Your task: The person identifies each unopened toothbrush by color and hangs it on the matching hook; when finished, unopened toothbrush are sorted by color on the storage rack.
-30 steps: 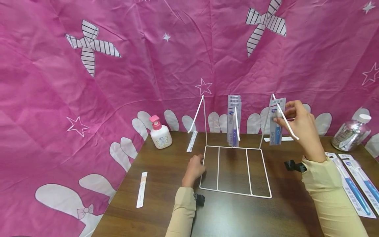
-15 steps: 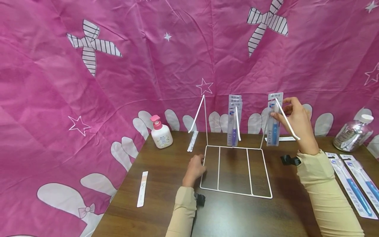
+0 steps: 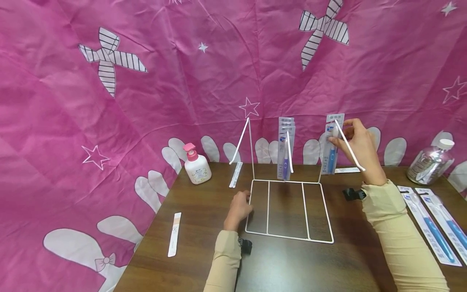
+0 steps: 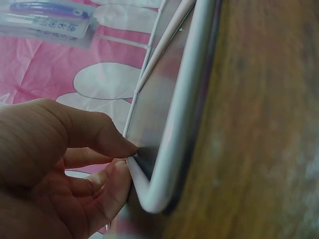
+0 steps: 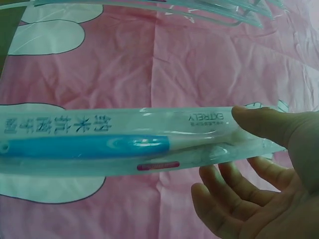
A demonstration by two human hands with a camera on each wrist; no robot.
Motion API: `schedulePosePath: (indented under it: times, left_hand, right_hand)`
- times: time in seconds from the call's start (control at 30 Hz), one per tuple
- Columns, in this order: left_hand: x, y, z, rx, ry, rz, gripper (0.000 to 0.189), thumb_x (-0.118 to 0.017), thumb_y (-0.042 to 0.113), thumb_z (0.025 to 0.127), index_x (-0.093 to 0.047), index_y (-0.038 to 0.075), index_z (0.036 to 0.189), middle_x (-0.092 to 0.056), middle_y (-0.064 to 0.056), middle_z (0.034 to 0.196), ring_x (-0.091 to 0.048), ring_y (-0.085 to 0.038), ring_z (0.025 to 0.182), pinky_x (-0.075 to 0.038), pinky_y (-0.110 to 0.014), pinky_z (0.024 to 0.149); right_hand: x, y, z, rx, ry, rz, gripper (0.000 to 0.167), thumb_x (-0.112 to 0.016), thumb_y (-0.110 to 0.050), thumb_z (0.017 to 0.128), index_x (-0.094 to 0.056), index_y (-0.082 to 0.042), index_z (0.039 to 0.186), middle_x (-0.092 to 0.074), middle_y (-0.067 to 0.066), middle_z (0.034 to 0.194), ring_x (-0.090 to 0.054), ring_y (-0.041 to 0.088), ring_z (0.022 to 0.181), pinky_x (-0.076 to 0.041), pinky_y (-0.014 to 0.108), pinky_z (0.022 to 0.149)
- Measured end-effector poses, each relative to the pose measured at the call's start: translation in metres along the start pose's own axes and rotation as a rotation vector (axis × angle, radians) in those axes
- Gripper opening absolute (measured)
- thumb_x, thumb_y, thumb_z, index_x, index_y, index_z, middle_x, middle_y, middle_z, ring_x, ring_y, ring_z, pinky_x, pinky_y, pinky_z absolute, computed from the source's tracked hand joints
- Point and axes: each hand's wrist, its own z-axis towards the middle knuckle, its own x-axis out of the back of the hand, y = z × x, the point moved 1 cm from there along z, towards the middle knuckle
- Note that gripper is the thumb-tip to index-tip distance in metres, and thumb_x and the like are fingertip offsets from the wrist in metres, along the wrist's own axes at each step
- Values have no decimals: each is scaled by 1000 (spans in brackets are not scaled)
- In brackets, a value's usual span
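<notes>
A white wire rack (image 3: 268, 207) stands on the table, with three slanting hooks at its top. My left hand (image 3: 239, 209) pinches the left wire of the base between thumb and fingers; the left wrist view shows that wire (image 4: 172, 124) close up. At the right hook, my right hand (image 3: 359, 146) holds a blue toothbrush in a clear package (image 3: 331, 158) by its upper part. The right wrist view shows the thumb on one face of this toothbrush (image 5: 124, 146) pack and fingers behind. Several packaged toothbrushes (image 3: 285, 154) hang from the middle hook.
Two packaged blue toothbrushes (image 3: 432, 225) lie at the table's right, before a clear jar (image 3: 430, 162) with a white lid. A pink-topped pump bottle (image 3: 197, 168) stands back left. White paper strips (image 3: 174, 234) lie on the table. A pink curtain (image 3: 164, 101) hangs behind.
My right hand has moved left and slightly up with the toothbrush pack, whose top now lies farther back along the right hook. The left hand stays on the rack's base.
</notes>
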Motion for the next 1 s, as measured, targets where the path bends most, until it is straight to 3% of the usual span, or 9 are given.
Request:
schedulePosePath:
  times: [0.17,0.4,0.5,0.57,0.67,0.73,1.0]
  left_hand:
    - [1,1,0,-1,-2,-3,39,-71,-6,70,-68,-5,110,-65,-12,86,-62,-32,78,-51,-49,74]
    - [0,1,0,-3,5,-1,37,-71,-6,70,-68,-5,107,-65,-11,85,-62,-32,77,-51,-49,73]
    - [0,0,0,-3,2,-10,38,-70,-7,70,-68,-5,108,-65,-12,85,-61,-31,76,-51,-49,73]
    - [0,0,0,0,1,-16,39,-70,-7,71,-68,-6,110,-66,-12,86,-61,-30,77,-52,-49,74]
    - [-2,0,0,-3,-1,-20,40,-71,-8,71,-68,-7,111,-66,-14,88,-62,-31,79,-52,-49,76]
    - [-2,0,1,-7,0,-14,40,-71,-7,71,-68,-6,111,-67,-13,88,-62,-31,79,-52,-48,76]
    - [-1,-1,1,-3,5,-36,40,-71,-8,72,-67,-8,112,-67,-15,90,-62,-32,80,-52,-50,77]
  right_hand:
    - [-2,2,1,-1,12,-8,52,-83,-15,83,-54,4,122,-69,26,95,-46,-13,70,-38,26,68]
    - [-1,2,0,20,16,-8,50,-83,-13,82,-55,4,120,-69,27,95,-44,-15,69,-38,26,68]
    - [-1,4,-2,18,9,-1,50,-83,-14,83,-55,4,120,-69,27,97,-51,-5,73,-38,26,69]
    - [-2,8,-5,9,-7,0,51,-82,-15,83,-54,5,121,-68,29,99,-58,9,79,-39,28,71]
    - [1,24,-17,-17,-53,-16,52,-81,-16,85,-53,7,122,-65,32,103,-62,33,89,-41,35,75]
    - [4,39,-26,-40,-100,-35,53,-79,-17,86,-51,9,123,-63,34,105,-62,43,93,-42,43,77]
    - [26,112,-60,-146,-260,-164,47,-74,-21,90,-53,10,117,-65,35,102,-62,51,95,-44,58,81]
